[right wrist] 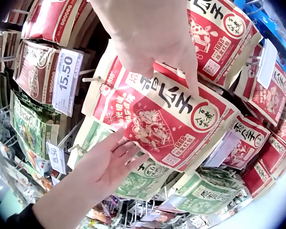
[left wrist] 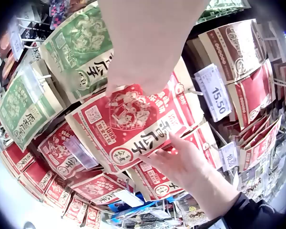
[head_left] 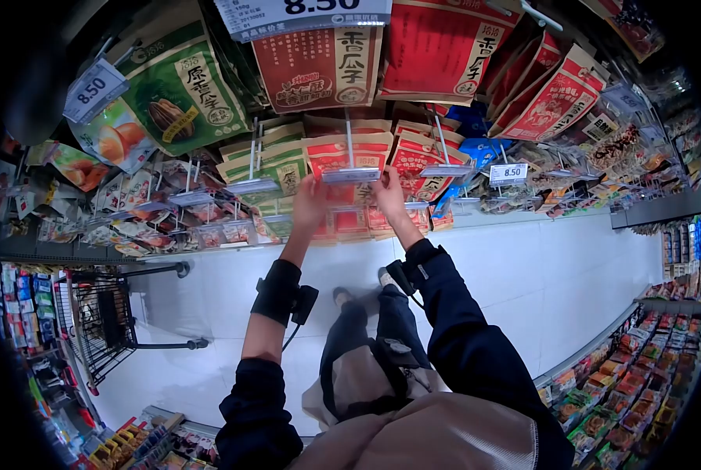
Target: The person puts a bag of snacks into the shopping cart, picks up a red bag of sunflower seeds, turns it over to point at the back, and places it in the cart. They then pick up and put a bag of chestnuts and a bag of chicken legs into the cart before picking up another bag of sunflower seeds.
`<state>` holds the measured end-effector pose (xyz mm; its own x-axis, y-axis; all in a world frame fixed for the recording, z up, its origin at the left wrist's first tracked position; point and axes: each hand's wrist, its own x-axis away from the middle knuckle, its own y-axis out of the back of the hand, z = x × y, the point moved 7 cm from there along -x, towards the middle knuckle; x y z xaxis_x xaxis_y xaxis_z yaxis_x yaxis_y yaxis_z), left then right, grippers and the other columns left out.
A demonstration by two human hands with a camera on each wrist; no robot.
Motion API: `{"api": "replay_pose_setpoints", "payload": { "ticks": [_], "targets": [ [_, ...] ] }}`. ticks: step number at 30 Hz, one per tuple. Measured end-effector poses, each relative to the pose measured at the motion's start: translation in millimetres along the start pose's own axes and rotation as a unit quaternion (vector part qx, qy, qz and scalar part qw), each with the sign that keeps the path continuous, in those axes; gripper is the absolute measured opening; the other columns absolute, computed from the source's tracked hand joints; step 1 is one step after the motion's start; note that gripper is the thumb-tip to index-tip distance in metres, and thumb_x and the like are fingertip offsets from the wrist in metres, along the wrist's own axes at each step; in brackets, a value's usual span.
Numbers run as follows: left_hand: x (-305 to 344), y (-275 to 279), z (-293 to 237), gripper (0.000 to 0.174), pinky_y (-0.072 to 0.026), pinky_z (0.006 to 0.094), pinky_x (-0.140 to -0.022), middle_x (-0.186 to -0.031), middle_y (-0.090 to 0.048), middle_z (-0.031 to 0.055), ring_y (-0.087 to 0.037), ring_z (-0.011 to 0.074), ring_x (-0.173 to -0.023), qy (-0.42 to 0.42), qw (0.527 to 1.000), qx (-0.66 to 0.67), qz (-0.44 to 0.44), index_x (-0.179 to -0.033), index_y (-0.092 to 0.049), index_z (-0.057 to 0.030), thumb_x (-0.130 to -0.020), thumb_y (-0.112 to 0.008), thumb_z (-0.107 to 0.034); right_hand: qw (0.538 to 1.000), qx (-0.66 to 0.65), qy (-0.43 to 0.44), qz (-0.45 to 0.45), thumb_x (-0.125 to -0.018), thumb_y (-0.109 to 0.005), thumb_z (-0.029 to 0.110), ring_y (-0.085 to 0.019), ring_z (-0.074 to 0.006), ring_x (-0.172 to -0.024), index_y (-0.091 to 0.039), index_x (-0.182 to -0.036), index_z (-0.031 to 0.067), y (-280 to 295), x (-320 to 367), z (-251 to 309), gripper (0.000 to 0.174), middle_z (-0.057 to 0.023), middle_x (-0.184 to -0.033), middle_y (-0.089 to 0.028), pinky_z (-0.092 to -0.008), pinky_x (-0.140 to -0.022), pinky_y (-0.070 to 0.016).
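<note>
A red packet (head_left: 338,153) (left wrist: 133,119) (right wrist: 157,114) with a cream border hangs among others on a shelf hook, tilted in both wrist views. On one side edge my left hand (head_left: 309,205) (left wrist: 143,43) (right wrist: 102,162) holds it lightly, fingers partly extended. My right hand (head_left: 389,196) (left wrist: 181,164) (right wrist: 148,33) grips the opposite edge, its thumb over the front. In the head view a price-tag holder (head_left: 350,175) crosses in front of the packet between the hands. Some fingertips are hidden behind the packet.
Green packets (head_left: 288,176) (left wrist: 81,43) (right wrist: 200,193) hang beside the red one. Hooks and price tags (left wrist: 213,93) (right wrist: 66,81) stick out around the hands. A shopping cart (head_left: 104,321) stands at the left on the pale floor (head_left: 491,274).
</note>
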<state>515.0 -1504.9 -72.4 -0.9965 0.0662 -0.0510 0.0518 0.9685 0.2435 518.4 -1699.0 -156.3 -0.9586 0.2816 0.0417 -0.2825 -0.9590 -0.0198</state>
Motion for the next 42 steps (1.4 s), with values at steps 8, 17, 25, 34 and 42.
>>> {"api": "replay_pose_setpoints", "payload": {
  "ticks": [8,17,25,34,42],
  "targets": [
    [20,18,-85,0.031,-0.0366,0.0351,-0.086,-0.109,-0.048,0.0162,-0.046,0.0293,-0.101,-0.233,0.948,-0.189,-0.106,-0.111,-0.044,-0.0014,-0.081,-0.052,-0.005,0.998,-0.035,-0.009,0.043,-0.084,-0.047,0.006,-0.052,-0.012,-0.092,-0.041,-0.114,0.0068,24,53,34,0.031,-0.0049,-0.106,-0.053,-0.0248,-0.074,-0.0459],
    [-28,10,-101,0.024,-0.0327,0.0376,-0.086,-0.093,-0.055,0.0092,-0.048,0.0269,-0.093,-0.329,0.9,-0.264,-0.111,-0.098,-0.057,-0.0081,-0.074,-0.056,-0.009,0.989,-0.064,-0.13,-0.013,-0.087,-0.041,0.01,-0.053,-0.0208,-0.1,-0.045,-0.114,0.0058,115,158,43,0.027,-0.007,-0.111,-0.051,-0.0329,-0.079,-0.0478],
    [-58,-12,-93,0.017,-0.0344,0.0375,-0.073,-0.08,-0.061,0.0066,-0.054,0.0254,-0.08,-0.26,0.877,-0.404,-0.031,-0.084,-0.063,-0.0146,-0.074,-0.057,-0.026,0.985,-0.055,-0.138,-0.089,-0.088,-0.041,0.015,-0.055,-0.0213,-0.096,-0.046,-0.112,0.0024,175,204,54,0.027,-0.0106,-0.109,-0.053,-0.0324,-0.079,-0.0473],
    [-80,-11,-82,0.022,-0.0405,0.0397,-0.072,-0.076,-0.062,0.0114,-0.058,0.0292,-0.076,-0.163,0.882,-0.443,0.008,-0.086,-0.064,-0.0161,-0.074,-0.057,-0.033,0.98,-0.087,-0.13,-0.122,-0.089,-0.041,0.015,-0.056,-0.0187,-0.093,-0.047,-0.109,0.0022,210,219,67,0.025,-0.0099,-0.108,-0.053,-0.0282,-0.074,-0.0485],
    [-54,26,-81,0.029,-0.0438,0.0292,-0.078,-0.102,-0.058,0.0104,-0.057,0.0197,-0.091,-0.149,0.974,-0.168,-0.012,-0.112,-0.048,-0.0025,-0.084,-0.044,-0.002,0.986,-0.104,-0.064,-0.111,-0.089,-0.042,0.019,-0.054,-0.018,-0.095,-0.048,-0.11,0.0023,263,224,112,0.028,-0.0098,-0.108,-0.053,-0.0283,-0.076,-0.0474]
  ]
}}
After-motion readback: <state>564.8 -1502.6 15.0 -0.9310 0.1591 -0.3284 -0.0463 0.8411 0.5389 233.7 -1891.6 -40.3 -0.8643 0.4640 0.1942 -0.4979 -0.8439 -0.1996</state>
